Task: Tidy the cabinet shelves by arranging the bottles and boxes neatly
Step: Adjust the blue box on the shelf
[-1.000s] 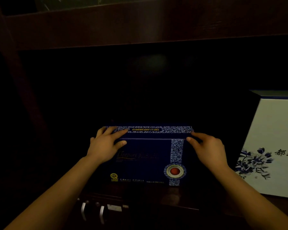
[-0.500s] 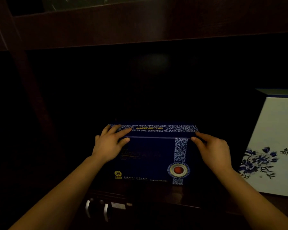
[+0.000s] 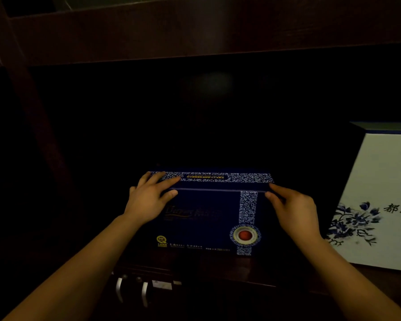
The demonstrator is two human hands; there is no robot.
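A dark blue box [image 3: 208, 218] with a blue-and-white patterned band and a red dot emblem stands on the dark wooden shelf [image 3: 218, 265]. My left hand [image 3: 148, 195] grips its upper left corner, fingers over the top edge and thumb on the front. My right hand [image 3: 292, 205] holds the upper right corner the same way. To the right stands a larger white box [image 3: 384, 181] with blue flowers and black characters, partly cut off by the frame edge.
The cabinet interior behind the boxes is very dark. A wooden upright [image 3: 33, 112] rises at the left and a shelf board [image 3: 218, 31] spans overhead. Two pale door handles [image 3: 131, 290] show below the shelf front.
The blue box, held by both hands, has shifted slightly to the right along the shelf; the grip on both corners is unchanged.
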